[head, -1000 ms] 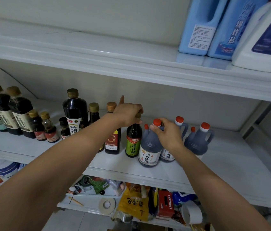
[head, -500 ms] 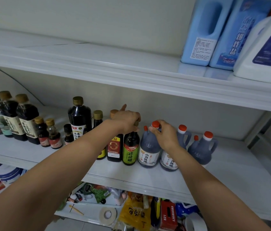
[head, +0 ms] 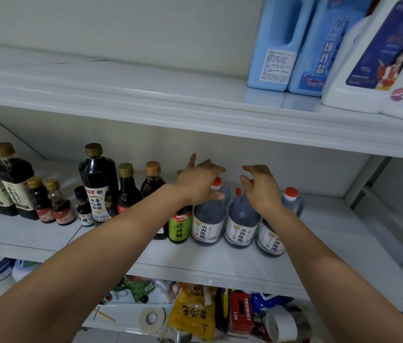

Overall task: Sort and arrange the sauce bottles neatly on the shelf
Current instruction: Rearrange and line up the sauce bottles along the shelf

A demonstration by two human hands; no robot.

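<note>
Head view: both hands hover over the vinegar jugs on the middle shelf [head: 220, 266].

Neither hand grips anything: the left hand [head: 199, 183] is spread loose above the left jug [head: 209, 222], the right hand [head: 261, 188] half-curled over the middle jug [head: 242, 227], perhaps touching its neck. A third jug [head: 273, 237] stands just beside, labels outward. They line up touching the green-label bottle [head: 180, 227], so like sits with like, I'd guess; darker soy bottles [head: 99, 184] stand further left.
</note>
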